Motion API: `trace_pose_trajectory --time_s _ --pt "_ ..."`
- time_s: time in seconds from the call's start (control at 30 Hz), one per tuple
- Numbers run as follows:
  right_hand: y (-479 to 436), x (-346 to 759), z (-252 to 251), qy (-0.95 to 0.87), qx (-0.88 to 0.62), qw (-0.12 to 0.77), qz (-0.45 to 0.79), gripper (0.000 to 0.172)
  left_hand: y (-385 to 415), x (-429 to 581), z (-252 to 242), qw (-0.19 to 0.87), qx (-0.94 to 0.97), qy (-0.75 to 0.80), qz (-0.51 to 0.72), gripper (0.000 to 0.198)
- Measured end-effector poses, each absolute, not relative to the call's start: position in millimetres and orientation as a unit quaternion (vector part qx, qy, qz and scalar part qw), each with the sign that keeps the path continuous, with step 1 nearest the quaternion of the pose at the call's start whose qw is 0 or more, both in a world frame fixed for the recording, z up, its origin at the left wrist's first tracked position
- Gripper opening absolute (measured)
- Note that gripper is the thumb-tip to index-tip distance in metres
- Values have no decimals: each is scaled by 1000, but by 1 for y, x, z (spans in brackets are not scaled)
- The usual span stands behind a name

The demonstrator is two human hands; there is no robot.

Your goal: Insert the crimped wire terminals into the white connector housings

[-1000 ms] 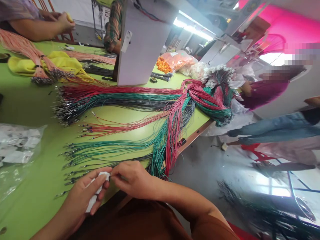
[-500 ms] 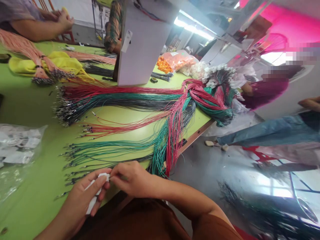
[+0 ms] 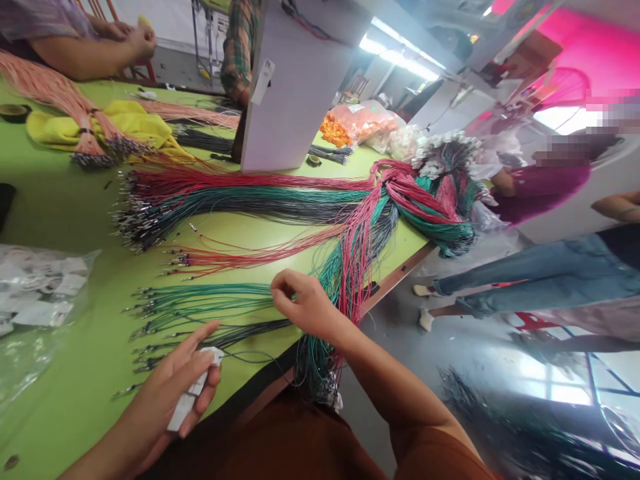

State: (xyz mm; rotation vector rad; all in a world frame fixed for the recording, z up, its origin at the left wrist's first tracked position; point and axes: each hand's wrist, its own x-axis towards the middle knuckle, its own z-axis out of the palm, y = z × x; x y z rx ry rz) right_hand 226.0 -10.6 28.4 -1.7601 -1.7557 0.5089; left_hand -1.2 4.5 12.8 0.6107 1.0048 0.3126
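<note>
In my left hand are several white plastic connector housings, gripped between thumb and fingers. A dark wire runs from the top housing to the right and droops towards the table edge. My right hand is over the loose green wires, thumb and forefinger curled together; whether a wire is between them I cannot make out. Loose red wires lie beyond the green ones, and black wires lie nearer me. Metal terminals tip their left ends.
A thick bundle of red, green and black wires stretches across the green table. A plastic bag of white housings lies left. Behind stand a grey panel and a yellow cloth. Other people are at the far side and right.
My right hand has moved away from the housings in my left hand, up and right to the green wires. The dark wire now hangs free from the top housing.
</note>
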Motion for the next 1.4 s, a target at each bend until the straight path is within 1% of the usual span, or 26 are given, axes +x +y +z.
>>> trace_pose_trajectory --time_s 0.03,0.07,0.2,0.23,0.3,0.4,0.43,0.5,0.57,0.6,0.67,0.77,0.97,1.27,1.4 --pt "-11 229 32 -657 -651 315 215 11 5 -1 14 821 285 472 148 77" --pt "-11 232 34 -660 -644 314 226 11 5 -1 14 821 284 472 151 77" --pt "-9 248 53 -672 -676 211 217 17 5 0 16 816 286 475 163 81" --pt "-8 251 62 -663 -683 206 226 18 4 1 17 814 289 475 165 82" --pt "-9 247 81 -649 -669 245 266 15 4 2 16 812 297 474 166 84" --pt "-9 220 100 -671 -568 316 356 9 4 1 11 806 311 474 168 84" --pt "-9 207 100 -683 -520 322 399 7 3 1 8 806 313 473 169 81" --pt "-8 183 89 -680 -442 318 492 7 1 -1 3 812 311 461 177 66" --pt "-8 168 69 -637 -458 324 529 6 -1 -3 0 819 298 450 193 50" --pt "-8 166 59 -611 -496 332 521 6 -1 -4 -1 821 290 449 201 45" --pt "-9 168 42 -570 -578 348 470 9 -1 -4 -1 825 271 450 208 40" --pt "-14 180 30 -564 -626 352 406 9 2 -3 0 834 259 442 205 37" --pt "-25 186 25 -599 -630 344 354 10 3 -2 -1 840 254 433 208 33" --pt "-34 180 24 -646 -596 337 337 10 4 -3 -2 842 257 429 203 32" --pt "-35 178 19 -678 -595 331 277 12 3 -4 -4 844 253 426 205 35"
